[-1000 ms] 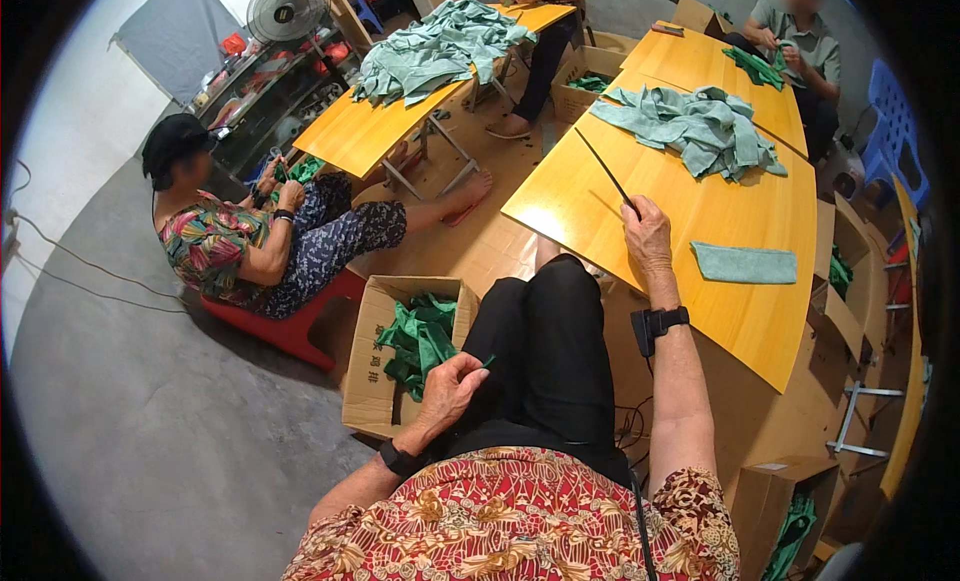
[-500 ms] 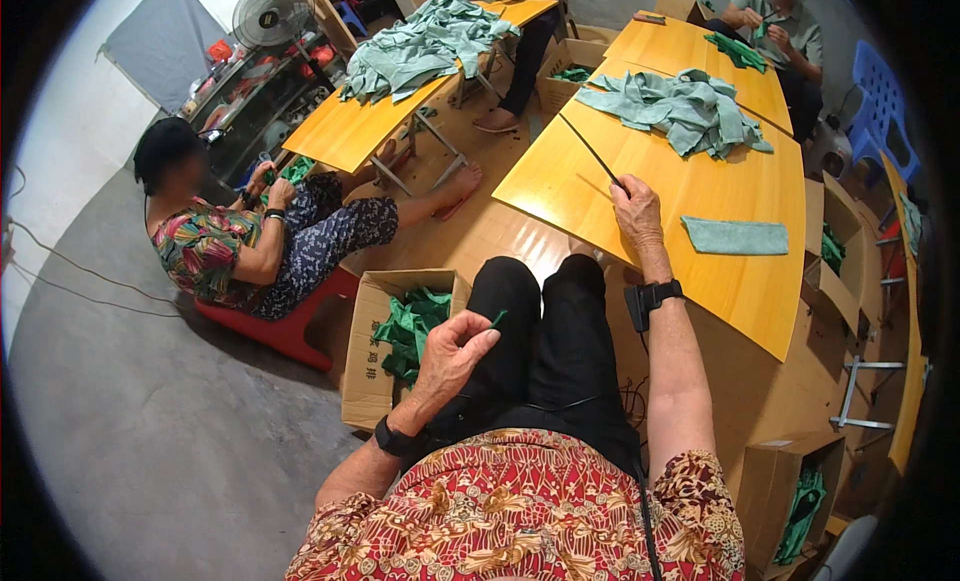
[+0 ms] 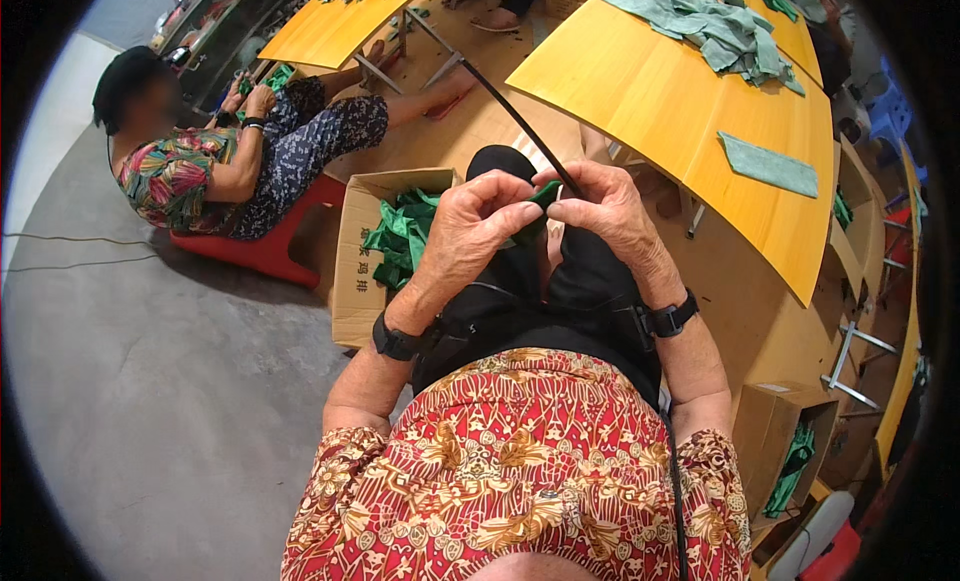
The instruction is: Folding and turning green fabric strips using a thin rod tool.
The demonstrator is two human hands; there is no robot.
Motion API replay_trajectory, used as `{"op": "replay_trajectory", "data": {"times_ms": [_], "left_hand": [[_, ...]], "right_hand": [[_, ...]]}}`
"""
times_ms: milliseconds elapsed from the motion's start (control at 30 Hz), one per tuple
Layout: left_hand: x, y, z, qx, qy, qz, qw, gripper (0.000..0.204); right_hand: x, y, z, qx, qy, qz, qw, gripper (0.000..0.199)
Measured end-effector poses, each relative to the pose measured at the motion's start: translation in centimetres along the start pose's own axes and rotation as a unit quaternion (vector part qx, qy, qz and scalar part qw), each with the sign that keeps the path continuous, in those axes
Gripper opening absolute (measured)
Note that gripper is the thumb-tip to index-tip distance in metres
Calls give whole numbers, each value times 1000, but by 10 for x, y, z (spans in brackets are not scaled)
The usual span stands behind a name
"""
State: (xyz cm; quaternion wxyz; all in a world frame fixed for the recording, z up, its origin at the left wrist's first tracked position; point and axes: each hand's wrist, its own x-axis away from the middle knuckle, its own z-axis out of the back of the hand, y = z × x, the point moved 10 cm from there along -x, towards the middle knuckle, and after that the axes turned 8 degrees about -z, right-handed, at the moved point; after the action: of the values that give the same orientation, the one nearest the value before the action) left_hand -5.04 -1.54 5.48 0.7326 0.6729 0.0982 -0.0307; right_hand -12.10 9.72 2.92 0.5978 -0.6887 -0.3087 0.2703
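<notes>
Above the person's lap, a small green cloth sits between the two hands, which meet at it. The left hand pinches it between thumb and fingers; the right hand grips a dark rod, its thumb at the cloth's edge. Work on this piece looks under way rather than finished, though the fingers hide too much to tell its shape.

Just left of the lap, a cardboard box holds loose green pieces; whether these are done or waiting, I cannot tell. Beyond the knees and to the right, on the yellow tabletop, one grey-green strip lies flat by itself. A jumbled heap of grey-green cloth lies farther off, seemingly plenty left to handle. At left, a seated co-worker also has green cloth in hand.
</notes>
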Motion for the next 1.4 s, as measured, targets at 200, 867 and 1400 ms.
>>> {"op": "replay_trajectory", "data": {"times_ms": [200, 867, 1400], "left_hand": [[5, 13, 7, 8, 40, -49, 998, 24], [32, -22, 39, 152, 51, -52, 986, 16], [21, -42, 1, 212, -37, 9, 976, 15]], "right_hand": [[5, -4, -8, -9, 22, 2, 1000, 10], [-12, -28, -56, 9, 120, 33, 992, 17], [-14, -1, 8, -102, 210, 59, 971, 7]]}}
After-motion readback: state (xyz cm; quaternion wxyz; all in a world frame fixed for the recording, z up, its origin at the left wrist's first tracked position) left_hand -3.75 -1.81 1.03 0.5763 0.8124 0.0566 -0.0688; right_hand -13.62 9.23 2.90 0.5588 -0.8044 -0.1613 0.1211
